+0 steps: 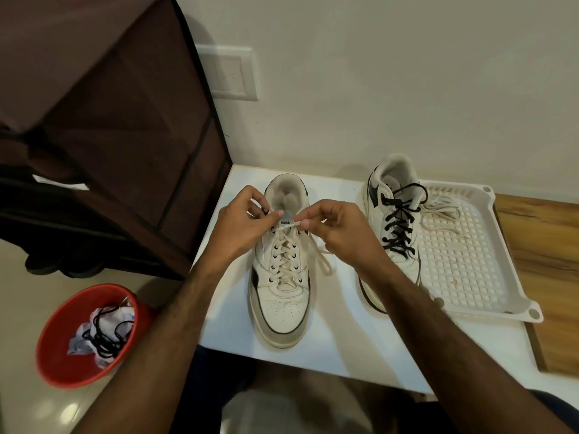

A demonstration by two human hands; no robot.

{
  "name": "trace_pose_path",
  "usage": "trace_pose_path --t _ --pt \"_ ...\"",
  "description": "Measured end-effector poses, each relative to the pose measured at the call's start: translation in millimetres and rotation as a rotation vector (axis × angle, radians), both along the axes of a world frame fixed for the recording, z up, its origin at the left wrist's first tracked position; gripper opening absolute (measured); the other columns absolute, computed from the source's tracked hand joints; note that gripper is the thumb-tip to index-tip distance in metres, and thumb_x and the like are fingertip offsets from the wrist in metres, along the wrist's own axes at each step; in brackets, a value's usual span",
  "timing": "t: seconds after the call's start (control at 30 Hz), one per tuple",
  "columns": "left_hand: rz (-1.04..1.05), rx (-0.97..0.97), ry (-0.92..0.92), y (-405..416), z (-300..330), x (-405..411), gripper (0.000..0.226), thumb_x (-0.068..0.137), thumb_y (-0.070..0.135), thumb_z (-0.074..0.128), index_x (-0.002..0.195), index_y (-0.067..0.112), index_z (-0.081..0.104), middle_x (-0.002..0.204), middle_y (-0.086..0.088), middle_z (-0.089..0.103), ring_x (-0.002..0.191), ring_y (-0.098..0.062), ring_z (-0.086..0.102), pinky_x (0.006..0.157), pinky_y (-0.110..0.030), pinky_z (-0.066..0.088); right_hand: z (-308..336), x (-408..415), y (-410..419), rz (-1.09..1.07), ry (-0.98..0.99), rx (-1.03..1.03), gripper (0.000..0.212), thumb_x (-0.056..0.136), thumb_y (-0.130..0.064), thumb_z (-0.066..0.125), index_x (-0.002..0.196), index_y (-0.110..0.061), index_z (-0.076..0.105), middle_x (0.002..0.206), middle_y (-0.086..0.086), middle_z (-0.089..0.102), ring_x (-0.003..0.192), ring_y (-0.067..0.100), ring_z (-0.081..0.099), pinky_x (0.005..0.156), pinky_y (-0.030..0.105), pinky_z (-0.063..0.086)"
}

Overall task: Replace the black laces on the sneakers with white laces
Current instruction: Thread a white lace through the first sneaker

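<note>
A white sneaker [282, 305] stands toe toward me on the white table [344, 355], threaded with a white lace [283, 255] up to its top eyelets. My left hand [241, 227] pinches the lace end at the upper left eyelet. My right hand [338, 228] pinches the other white lace end beside the tongue, and a loose length hangs down the shoe's right side. To the right, a second sneaker [391, 233] carries a black lace [399, 223]. Another white lace [438, 211] lies in the tray.
A white perforated plastic tray [470, 270] sits at the table's right, over a wooden surface [539, 245]. A red bucket [62, 349] on the floor at left holds a black lace [108, 333] and crumpled paper. A brown fabric cabinet [109, 136] stands left.
</note>
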State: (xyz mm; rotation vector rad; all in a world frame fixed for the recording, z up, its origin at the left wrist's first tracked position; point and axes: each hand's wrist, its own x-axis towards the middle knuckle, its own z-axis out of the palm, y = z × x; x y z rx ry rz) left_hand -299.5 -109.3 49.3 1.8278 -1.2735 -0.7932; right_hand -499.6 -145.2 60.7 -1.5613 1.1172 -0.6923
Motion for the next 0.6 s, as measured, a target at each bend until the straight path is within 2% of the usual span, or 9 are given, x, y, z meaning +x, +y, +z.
trace_pose_path --t 0.07,0.1,0.17,0.23,0.3,0.33,0.4,0.5,0.6 --pt "-0.030 0.008 0.021 1.2 1.2 1.5 0.019 0.088 0.030 0.078 0.092 0.024 0.061 0.075 -0.001 0.072 0.070 -0.012 0.070 0.072 -0.031 0.053 -0.9 2.2 -2.4 -0.048 0.031 -0.026 0.007 0.090 -0.017 0.074 0.090 -0.024 0.077 0.081 -0.008 0.076 0.077 0.009 0.070 0.070 0.031 0.055" --pt "-0.056 0.011 0.031 2.2 1.6 2.6 0.014 0.090 0.025 0.075 0.093 0.025 0.062 0.075 0.000 0.072 0.072 -0.013 0.071 0.074 -0.032 0.054 -0.7 3.7 -2.8 -0.069 0.049 -0.048 0.004 0.088 -0.021 0.077 0.088 -0.025 0.077 0.084 -0.007 0.076 0.083 0.010 0.071 0.078 0.035 0.057" --pt "-0.105 0.019 0.055 4.4 2.1 5.8 0.011 0.093 0.016 0.068 0.096 0.026 0.064 0.078 0.000 0.072 0.075 -0.011 0.071 0.076 -0.031 0.054 2.5 7.6 -1.7 -0.099 0.099 -0.118 0.006 0.084 -0.026 0.080 0.083 -0.026 0.074 0.087 -0.008 0.074 0.087 0.002 0.066 0.078 0.024 0.052" --pt "-0.140 0.030 0.080 5.9 0.3 10.6 0.015 0.094 0.011 0.064 0.098 0.025 0.068 0.080 0.001 0.071 0.076 -0.008 0.069 0.077 -0.033 0.056 5.4 12.6 -0.3 -0.083 0.156 -0.188 0.009 0.086 -0.023 0.079 0.084 -0.021 0.071 0.085 -0.012 0.070 0.085 -0.010 0.059 0.068 0.007 0.041" --pt "-0.163 0.032 0.107 6.8 -2.8 15.5 0.018 0.095 0.009 0.063 0.099 0.024 0.071 0.083 -0.003 0.071 0.078 -0.008 0.068 0.083 -0.040 0.056 6.0 19.6 1.5 -0.037 0.201 -0.228 0.006 0.089 -0.015 0.075 0.090 -0.018 0.070 0.084 -0.015 0.067 0.079 -0.018 0.055 0.067 0.002 0.038" --pt "-0.169 0.032 0.121 6.9 -4.2 17.3 0.020 0.095 0.008 0.063 0.099 0.025 0.072 0.086 -0.007 0.070 0.080 -0.009 0.068 0.085 -0.042 0.057 5.5 23.1 2.0 -0.012 0.230 -0.252 0.007 0.090 -0.012 0.074 0.094 -0.017 0.071 0.086 -0.014 0.067 0.078 -0.016 0.056 0.068 0.003 0.039" --pt "-0.170 0.040 0.155 7.2 -6.5 20.1 0.022 0.096 0.005 0.063 0.101 0.023 0.073 0.090 -0.013 0.070 0.082 -0.012 0.067 0.087 -0.044 0.057 4.1 29.9 1.9 0.023 0.291 -0.304 0.011 0.091 -0.010 0.073 0.099 -0.018 0.075 0.091 -0.012 0.071 0.082 -0.006 0.063 0.076 0.011 0.047" --pt "-0.163 0.044 0.211 7.4 -8.1 21.7 0.021 0.097 0.004 0.062 0.103 0.020 0.073 0.087 -0.007 0.070 0.081 -0.010 0.068 0.085 -0.039 0.058 7.8 39.0 4.0 0.038 0.394 -0.387 0.012 0.092 -0.011 0.070 0.096 -0.020 0.077 0.096 -0.007 0.075 0.090 0.012 0.069 0.081 0.034 0.056" --pt "-0.157 0.038 0.237 6.2 -8.8 21.0 0.021 0.097 0.001 0.061 0.104 0.017 0.073 0.087 -0.007 0.070 0.080 -0.011 0.069 0.082 -0.031 0.058 13.6 46.1 9.7 0.053 0.568 -0.492 0.012 0.096 -0.020 0.063 0.099 -0.021 0.074 0.109 -0.003 0.065 0.095 0.017 0.063 0.071 0.034 0.051"
